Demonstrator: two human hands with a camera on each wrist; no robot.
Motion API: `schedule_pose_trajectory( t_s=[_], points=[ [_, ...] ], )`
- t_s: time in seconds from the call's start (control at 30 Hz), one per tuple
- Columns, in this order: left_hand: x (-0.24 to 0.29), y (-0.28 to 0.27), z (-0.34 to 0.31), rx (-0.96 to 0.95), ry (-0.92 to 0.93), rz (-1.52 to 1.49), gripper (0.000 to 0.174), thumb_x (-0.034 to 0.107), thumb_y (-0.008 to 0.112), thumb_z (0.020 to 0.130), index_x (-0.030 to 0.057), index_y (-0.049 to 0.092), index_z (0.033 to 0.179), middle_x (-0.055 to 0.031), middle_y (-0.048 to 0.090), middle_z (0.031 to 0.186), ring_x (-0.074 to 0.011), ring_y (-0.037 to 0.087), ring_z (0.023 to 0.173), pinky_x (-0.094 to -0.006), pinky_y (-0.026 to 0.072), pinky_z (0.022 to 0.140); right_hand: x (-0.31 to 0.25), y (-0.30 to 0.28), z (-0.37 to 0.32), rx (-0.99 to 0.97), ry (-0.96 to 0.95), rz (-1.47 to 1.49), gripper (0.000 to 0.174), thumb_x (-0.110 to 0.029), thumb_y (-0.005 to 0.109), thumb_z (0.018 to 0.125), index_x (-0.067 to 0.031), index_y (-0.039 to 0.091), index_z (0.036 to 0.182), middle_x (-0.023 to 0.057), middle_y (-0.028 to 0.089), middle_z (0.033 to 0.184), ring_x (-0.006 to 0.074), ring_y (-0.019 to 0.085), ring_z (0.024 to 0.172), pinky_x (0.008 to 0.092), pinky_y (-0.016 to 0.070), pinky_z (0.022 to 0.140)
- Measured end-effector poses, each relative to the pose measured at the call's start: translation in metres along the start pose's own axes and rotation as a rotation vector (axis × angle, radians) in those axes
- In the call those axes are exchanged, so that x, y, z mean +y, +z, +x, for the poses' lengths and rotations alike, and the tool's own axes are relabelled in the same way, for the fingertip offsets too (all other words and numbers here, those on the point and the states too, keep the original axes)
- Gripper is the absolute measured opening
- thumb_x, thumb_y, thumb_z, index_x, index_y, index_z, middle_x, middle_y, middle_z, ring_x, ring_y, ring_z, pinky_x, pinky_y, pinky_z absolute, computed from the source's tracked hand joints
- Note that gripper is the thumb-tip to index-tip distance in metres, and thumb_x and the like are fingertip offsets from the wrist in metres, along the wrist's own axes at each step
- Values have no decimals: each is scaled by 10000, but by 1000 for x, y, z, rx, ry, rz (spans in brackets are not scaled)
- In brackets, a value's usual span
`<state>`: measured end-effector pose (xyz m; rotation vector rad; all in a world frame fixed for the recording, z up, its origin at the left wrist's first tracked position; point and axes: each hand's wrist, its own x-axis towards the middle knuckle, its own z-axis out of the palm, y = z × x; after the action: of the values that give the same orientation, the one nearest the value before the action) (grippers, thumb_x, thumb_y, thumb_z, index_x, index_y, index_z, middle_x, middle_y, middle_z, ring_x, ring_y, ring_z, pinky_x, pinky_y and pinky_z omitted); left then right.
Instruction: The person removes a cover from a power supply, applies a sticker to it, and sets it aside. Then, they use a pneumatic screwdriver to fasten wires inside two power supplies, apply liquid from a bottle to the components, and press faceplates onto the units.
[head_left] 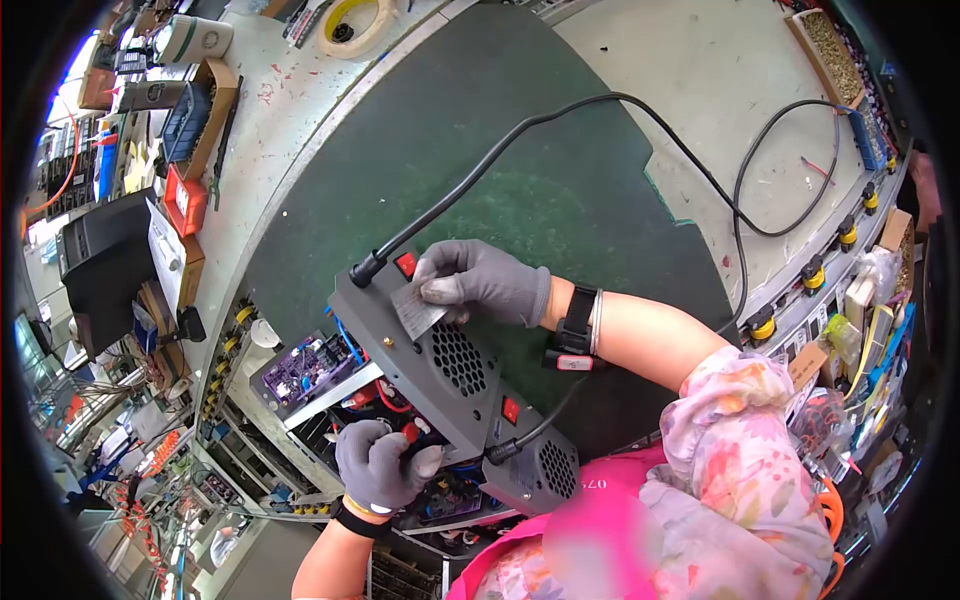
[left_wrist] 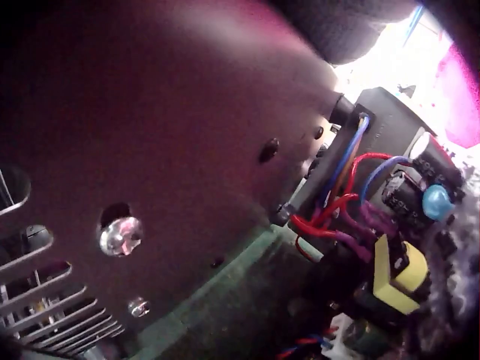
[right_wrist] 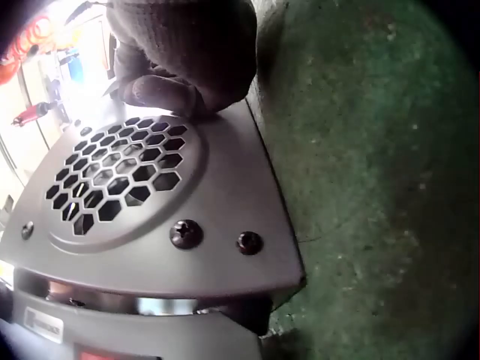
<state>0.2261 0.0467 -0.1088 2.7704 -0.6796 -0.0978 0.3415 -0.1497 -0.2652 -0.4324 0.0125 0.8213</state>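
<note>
Head view: takes in the gray box mid-scene on the green mat, right hand pinching a label at its far end, left hand gripping its near left edge. Left wrist: adds red wires inside. Right wrist: adds vent, screws.

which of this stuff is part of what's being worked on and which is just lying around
In hand: grey case, label pinched by the right hand, left hand gripping the case's open side, power cord.
Lying about: tape roll, red box, parts bin.
</note>
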Motion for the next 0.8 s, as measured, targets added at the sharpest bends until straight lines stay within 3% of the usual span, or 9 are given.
schedule_pose_trajectory(
  t_s=[0.1,0.8],
  points=[
    [-1,0,0,-8,-4,-16,415,448,701,756,101,487,839,-83,464,756,-244,462,634,-353,376,551,-7,4,1,35,46,-169,137,-153,655,850,-99,595,961,-7,632,819,48,575,633,178,438,508],
    [0,-2,3,-35,8,-44,358,372,708,773,104,485,856,-73,431,748,-235,452,642,-343,371,542,-13,13,6,64,79,-228,154,-217,698,820,-105,626,898,-25,612,736,34,528,567,171,401,485]
  ],
)
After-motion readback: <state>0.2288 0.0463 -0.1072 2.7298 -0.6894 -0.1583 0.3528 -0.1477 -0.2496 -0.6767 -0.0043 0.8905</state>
